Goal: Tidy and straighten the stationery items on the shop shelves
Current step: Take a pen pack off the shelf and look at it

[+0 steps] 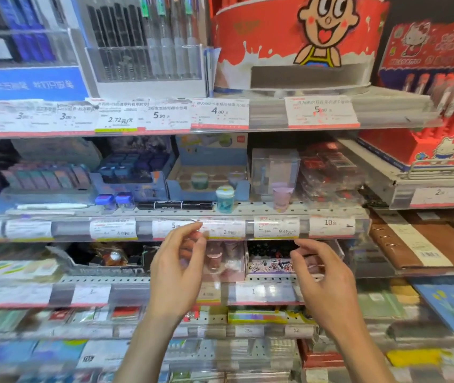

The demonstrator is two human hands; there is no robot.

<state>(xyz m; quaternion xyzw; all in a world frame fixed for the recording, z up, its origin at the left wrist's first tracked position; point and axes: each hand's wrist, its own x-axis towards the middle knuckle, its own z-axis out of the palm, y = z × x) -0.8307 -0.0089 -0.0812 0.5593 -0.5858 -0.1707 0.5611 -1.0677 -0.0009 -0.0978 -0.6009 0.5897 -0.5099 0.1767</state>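
1. both hands are raised in front of the shelves, palms turned inward; the left hand (177, 268) and right hand (324, 275) hold nothing, fingers loosely curled and apart.
2. the loose stationery most out of line lies above the fingers, on the front lip of the middle shelf (248, 210): a black marker (176, 205) on its side, its long axis running left-right along the shelf edge.
3. the left hand is nearer to it, as i judge; the marker sits up and slightly left of the left fingertips, beyond the price label strip (220, 229).
4. just right of the marker stands a teal sharpener pot (225, 199), upright, and further right a pink cup (282, 197); two small blue boxes (115, 200) sit to the left, then a white pen (51, 206) lying flat.
5. directly behind the hands, on the lower shelf, a clear box of pink items (223, 261) is blurred; what it holds i cannot tell.
6. a reach upward has to clear the label strip, and the teal pot could be knocked.
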